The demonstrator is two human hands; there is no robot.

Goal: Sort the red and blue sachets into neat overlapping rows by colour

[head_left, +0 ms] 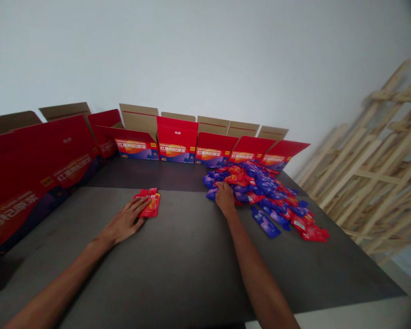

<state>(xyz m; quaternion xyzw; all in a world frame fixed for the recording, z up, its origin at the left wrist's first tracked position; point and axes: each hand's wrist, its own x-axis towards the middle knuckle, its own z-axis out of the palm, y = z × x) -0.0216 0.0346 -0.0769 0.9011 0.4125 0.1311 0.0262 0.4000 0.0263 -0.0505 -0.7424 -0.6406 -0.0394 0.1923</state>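
- The hands are well apart, neither one holding anything clear of the surface.
- The left hand [125, 222] lies flat and open on the dark tabletop [178, 274], its fingers touching a small stack of red sachets [148, 203] at about 2 o'clock from the wrist.
- The right hand [225, 198] reaches forward, its fingertips [219, 185] pressed into the near edge of a heap of blue and red sachets [256, 192]. Whether they pinch a sachet cannot be told.
- The right hand is far nearer the heap, which lies mostly at 1 to 3 o'clock from it. The heap's long axis runs from about 10 o'clock to 4 o'clock.
- A loose blue sachet [265, 222] lies just off the heap, at about 4 o'clock from the right hand.
- At 12 o'clock, a row of red printed cartons [178, 146] lines the far edge, flaps up; their insides are hidden.
- A long red carton [37, 169] lies along the tabletop's edge at 10 o'clock.
- Wooden slats [373, 160] lean at 3 o'clock, beyond the tabletop.
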